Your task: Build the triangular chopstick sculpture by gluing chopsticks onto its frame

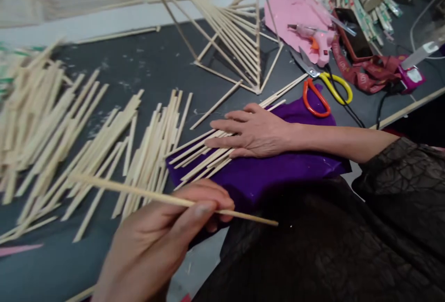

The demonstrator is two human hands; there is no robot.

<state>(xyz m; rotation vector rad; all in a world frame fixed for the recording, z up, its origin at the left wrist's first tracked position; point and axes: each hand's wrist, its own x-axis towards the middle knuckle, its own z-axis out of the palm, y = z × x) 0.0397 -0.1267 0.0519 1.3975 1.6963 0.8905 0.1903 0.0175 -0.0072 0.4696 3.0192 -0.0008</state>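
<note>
My left hand [156,241], at the lower left, pinches one thin wooden stick [132,190] between thumb and fingers; the stick slants across the view above the table. Farther right, my right hand [257,130] lies flat with its fingers spread over a loose row of sticks [194,158]. Under that row is a purple cloth [271,172] near the table's edge. One separate stick [217,105] lies just beyond my right fingertips. Several bundles of cut sticks [153,153] are spread to the left.
A stick-built frame [257,61] stands behind the right hand. Scissors [313,72] lie beside the cloth, near a pink glue gun [318,37] on pink material [285,7]. A phone [354,37], dark red ribbon [365,79] and cables are at the right. Black fabric [295,255] fills the lower right.
</note>
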